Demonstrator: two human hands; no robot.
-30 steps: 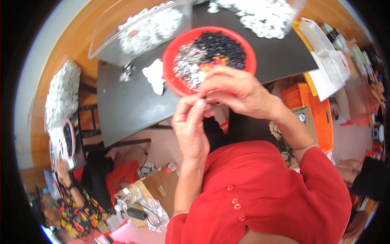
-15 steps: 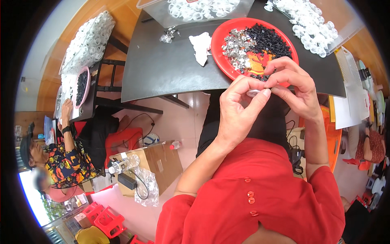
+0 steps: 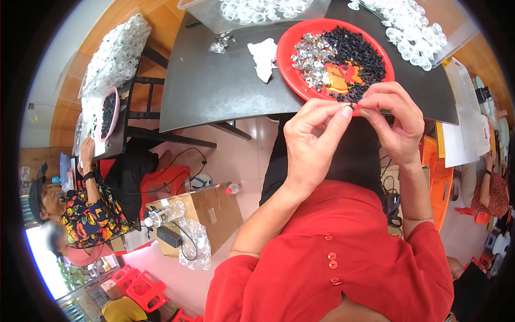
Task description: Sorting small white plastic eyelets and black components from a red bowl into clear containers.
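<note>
Left hand (image 3: pixel 311 142) and right hand (image 3: pixel 394 121) meet fingertip to fingertip above the near table edge, thumb and forefinger of each pinched together on one small dark part (image 3: pixel 349 109). Just beyond, a red plate (image 3: pixel 288 72) on the dark table (image 3: pixel 214 91) holds black pieces (image 3: pixel 357 51) right, silvery pieces (image 3: pixel 311 56) left; farther off lie white rings (image 3: pixel 407 27)

Too small to tell — the tiny piece (image 3: pixel 350 109) pinched between both hands. Hidden behind fingers (image 3: pixel 375 102): near rim of the red plate (image 3: pixel 292 75). Cut off at top edge — clear tray (image 3: pixel 214 16).
</note>
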